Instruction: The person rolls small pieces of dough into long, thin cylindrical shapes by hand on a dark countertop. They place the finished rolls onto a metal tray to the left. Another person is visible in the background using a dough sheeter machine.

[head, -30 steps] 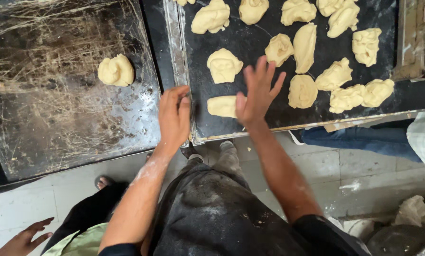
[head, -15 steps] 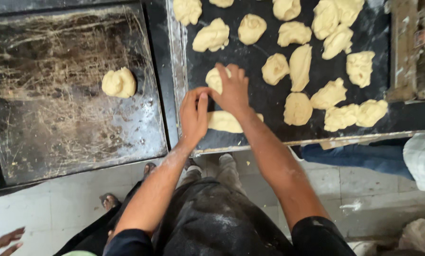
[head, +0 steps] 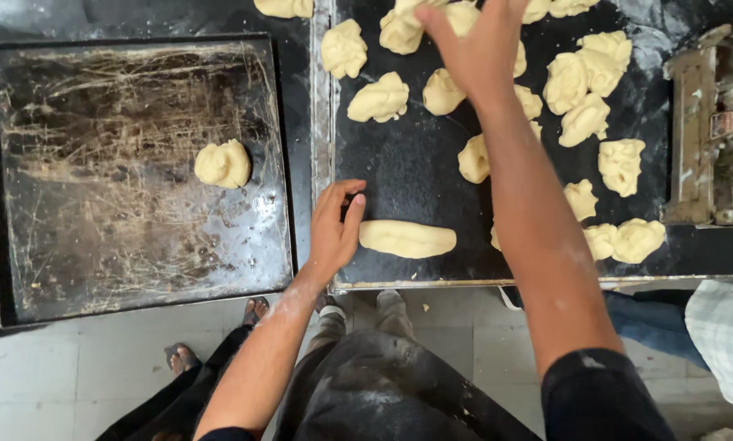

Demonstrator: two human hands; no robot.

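Fingers [head: 346, 214] of the left hand [head: 334, 233] curl against the rolled dough log [head: 407, 238], steadying it — right hand [head: 473, 45] spread, reaching over loose dough lumps [head: 379, 100] on the worktop [head: 407, 175] — one ball [head: 223, 163] parked on the tray [head: 97, 245]

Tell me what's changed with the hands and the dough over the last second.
The right hand has reached away across the dark work surface to the far dough lumps. The left hand has come onto the surface and now rests beside the long rolled dough piece. Neither hand shows a closed grip. The single dough ball on the scratched tray stayed put.
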